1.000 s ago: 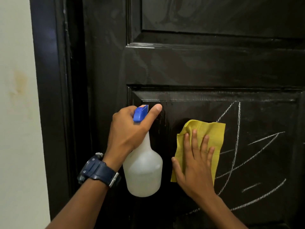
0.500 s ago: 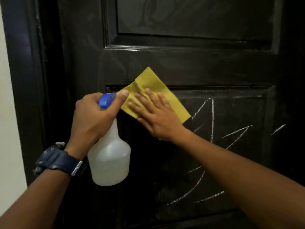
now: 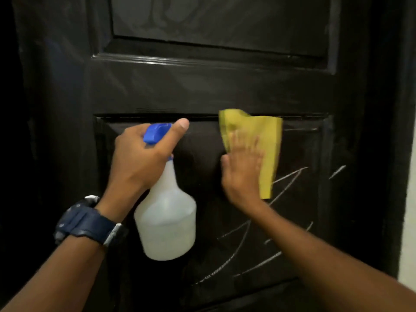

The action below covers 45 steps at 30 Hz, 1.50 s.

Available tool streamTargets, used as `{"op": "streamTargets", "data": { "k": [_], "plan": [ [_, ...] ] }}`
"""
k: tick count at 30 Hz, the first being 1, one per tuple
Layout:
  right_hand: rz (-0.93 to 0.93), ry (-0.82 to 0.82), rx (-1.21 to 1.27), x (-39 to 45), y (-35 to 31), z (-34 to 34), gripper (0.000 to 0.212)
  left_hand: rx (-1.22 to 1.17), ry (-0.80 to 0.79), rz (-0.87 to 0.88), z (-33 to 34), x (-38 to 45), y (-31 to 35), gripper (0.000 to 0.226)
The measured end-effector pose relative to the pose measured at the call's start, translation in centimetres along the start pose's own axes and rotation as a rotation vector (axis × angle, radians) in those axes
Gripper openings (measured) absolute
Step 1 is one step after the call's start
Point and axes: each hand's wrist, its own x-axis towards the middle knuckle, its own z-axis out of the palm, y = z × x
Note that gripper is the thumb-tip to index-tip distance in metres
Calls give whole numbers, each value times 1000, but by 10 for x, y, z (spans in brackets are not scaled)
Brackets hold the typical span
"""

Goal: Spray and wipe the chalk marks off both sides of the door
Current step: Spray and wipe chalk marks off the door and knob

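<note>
A black panelled door (image 3: 202, 86) fills the view. White chalk marks (image 3: 286, 183) streak the right and lower part of its lower panel. My left hand (image 3: 139, 158) grips a white spray bottle (image 3: 166, 221) by its blue trigger head (image 3: 155, 132), thumb stretched over the top, bottle hanging just in front of the panel's left half. My right hand (image 3: 243, 172) presses a yellow cloth (image 3: 267, 143) flat against the panel's upper right, fingers spread and blurred. The cloth covers the panel's top edge there.
The dark door frame (image 3: 396, 131) runs down the right side, with a strip of pale wall (image 3: 408, 233) beyond it. A blue watch (image 3: 87, 221) sits on my left wrist. An upper recessed panel (image 3: 213, 21) lies above.
My right hand has swept the cloth from beside the spray head rightward across the panel's top. Chalk lines near the panel's upper middle are gone. The bottle stays about where it was against the panel.
</note>
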Motion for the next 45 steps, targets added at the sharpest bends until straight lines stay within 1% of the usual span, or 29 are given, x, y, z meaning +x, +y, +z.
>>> {"op": "streamTargets", "data": {
  "k": [2, 3, 4, 5, 6, 9, 10, 11, 12, 15, 17, 19, 21, 23, 24, 26, 29, 31, 32, 34, 37, 39, 41, 43, 45],
  "plan": [
    [-256, -117, -80, -16, -5, 7, 60, -30, 5, 8, 10, -2, -7, 64],
    [-332, -124, -117, -7, 7, 2, 59, -39, -2, 18, 14, -4, -10, 63],
    [-359, -105, -153, 6, 25, -6, 60, -43, -13, 28, 19, -6, -15, 60],
    [-333, -78, -174, 20, 47, -16, 62, -45, -22, 31, 21, -8, -19, 58],
    [-259, -46, -180, 34, 71, -26, 63, -52, -29, 22, 23, -10, -22, 57],
    [145, 71, -135, 58, 141, -56, 64, -59, -64, -14, 22, -11, -27, 65],
    [258, 98, -103, 59, 155, -61, 65, -49, -73, -22, 21, -11, -26, 66],
    [332, 115, -75, 59, 165, -62, 65, -47, -81, -28, 20, -11, -25, 67],
    [365, 130, -53, 59, 170, -62, 64, -52, -86, -26, 20, -12, -22, 65],
    [369, 171, -4, 52, 166, -55, 61, -90, -86, 5, 26, -19, -16, 57],
    [402, 190, 59, 32, 159, -47, 63, -105, -92, 16, 36, -25, -17, 58],
    [460, 199, 97, -9, 155, -33, 66, -129, -111, 17, 51, -32, -19, 64],
    [496, 149, 101, -66, 149, -19, 70, -163, -131, -4, 65, -44, -23, 71],
    [516, 37, 63, -118, 149, -10, 69, -165, -188, -4, 80, -60, -26, 76],
    [515, -10, 35, -133, 152, -10, 67, -163, -220, 0, 86, -68, -25, 76],
    [478, -43, 21, -123, 160, -19, 65, -159, -269, 8, 96, -81, -24, 75],
    [300, 14, 41, -47, 152, -40, 60, -205, -306, -3, 110, -93, -25, 73],
    [252, 66, 75, -1, 142, -47, 56, -224, -329, -7, 117, -98, -27, 69],
    [246, 86, 64, 9, 140, -46, 56, -222, -343, -7, 119, -102, -28, 66],
    [227, 108, 2, 2, 145, -37, 57, -211, -369, -23, 123, -110, -30, 62],
    [250, 118, -38, -54, 160, -18, 58, -182, -374, -32, 129, -121, -37, 57],
    [279, 74, -54, -98, 164, -7, 59, -166, -371, -16, 131, -126, -41, 51],
    [256, 0, -85, -128, 164, -3, 61, -152, -380, -15, 132, -130, -42, 48],
    [199, -49, -69, -127, 165, -10, 61, -151, -376, -20, 132, -134, -43, 50],
    [120, -54, -26, -94, 157, -22, 60, -144, -356, -44, 133, -139, -46, 53]
  ]
}}
